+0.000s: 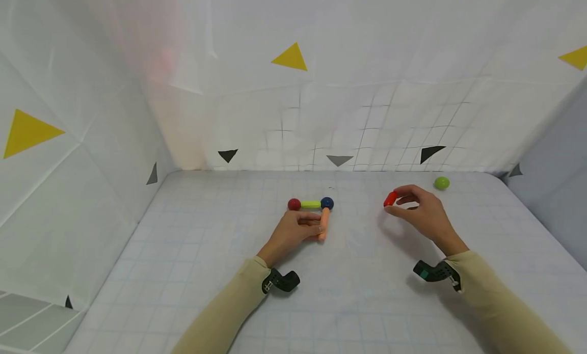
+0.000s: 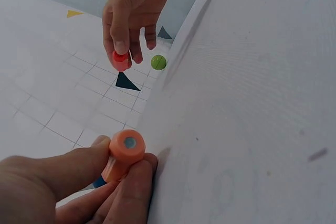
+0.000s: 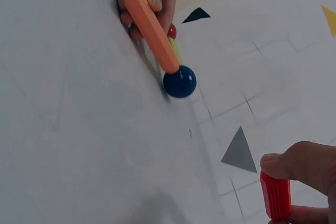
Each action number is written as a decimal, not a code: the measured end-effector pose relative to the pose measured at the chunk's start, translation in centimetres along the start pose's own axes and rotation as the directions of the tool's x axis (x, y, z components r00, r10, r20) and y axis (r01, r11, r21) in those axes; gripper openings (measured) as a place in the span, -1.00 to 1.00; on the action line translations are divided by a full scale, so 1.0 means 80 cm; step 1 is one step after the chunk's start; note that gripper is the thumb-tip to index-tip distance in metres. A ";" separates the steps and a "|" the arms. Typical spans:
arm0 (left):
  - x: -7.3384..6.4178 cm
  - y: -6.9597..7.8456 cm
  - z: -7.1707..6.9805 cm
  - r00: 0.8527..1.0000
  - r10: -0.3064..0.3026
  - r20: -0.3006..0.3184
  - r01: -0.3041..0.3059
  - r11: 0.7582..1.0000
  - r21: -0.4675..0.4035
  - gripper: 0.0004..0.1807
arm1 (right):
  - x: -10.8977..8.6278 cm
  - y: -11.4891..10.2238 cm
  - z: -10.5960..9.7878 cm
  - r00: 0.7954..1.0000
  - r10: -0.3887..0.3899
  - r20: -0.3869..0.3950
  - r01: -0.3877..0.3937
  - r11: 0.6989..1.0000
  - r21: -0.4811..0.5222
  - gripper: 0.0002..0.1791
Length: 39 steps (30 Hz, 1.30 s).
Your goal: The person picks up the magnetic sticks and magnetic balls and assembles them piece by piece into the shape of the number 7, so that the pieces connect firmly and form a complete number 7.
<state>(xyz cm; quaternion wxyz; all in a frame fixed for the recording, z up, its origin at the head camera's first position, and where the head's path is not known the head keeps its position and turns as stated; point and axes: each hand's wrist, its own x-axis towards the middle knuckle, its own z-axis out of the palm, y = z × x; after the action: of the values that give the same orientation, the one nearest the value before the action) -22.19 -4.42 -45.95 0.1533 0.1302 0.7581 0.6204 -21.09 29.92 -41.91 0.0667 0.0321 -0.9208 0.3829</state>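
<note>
Resting on the pale, faintly gridded tabletop (image 1: 220, 293), a dark red ball (image 1: 294, 205) forms the left end of a row of toy construction pieces. Just in front of it, the left hand (image 1: 293, 229) pinches an orange ribbed rod (image 1: 324, 222) between thumb and fingers; the left wrist view shows a round grey disc set in the rod's near end. Beyond the hand, a short yellow-green rod (image 1: 311, 205) runs from the red ball to a dark blue ball (image 1: 327, 203), touching both. The orange rod's far end meets that blue ball too, making a corner. Well apart to the right, the right hand (image 1: 424, 214) holds a short, bright red ribbed rod (image 1: 390, 198) above the table, between thumb and fingertips. Farther right, near the table's back edge, lies a bright green ball (image 1: 442, 183), untouched.
</note>
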 end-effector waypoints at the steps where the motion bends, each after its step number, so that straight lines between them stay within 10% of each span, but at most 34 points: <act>1: 0.000 0.000 0.000 1.000 0.000 0.000 0.000 1.000 0.000 -0.62 | -0.003 -0.005 0.003 1.000 -0.017 -0.007 0.017 1.000 0.009 -0.36; 39: 0.003 0.002 0.002 1.000 -0.022 -0.014 0.022 0.998 0.060 -0.63 | -0.047 -0.090 0.073 0.973 -0.228 0.030 0.221 0.964 0.147 -0.47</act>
<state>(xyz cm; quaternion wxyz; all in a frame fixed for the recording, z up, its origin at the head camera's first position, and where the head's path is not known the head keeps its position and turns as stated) -22.36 -4.17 -45.83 0.1512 0.1224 0.7787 0.5965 -17.20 20.74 -41.51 0.0856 0.1499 -0.8828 0.4370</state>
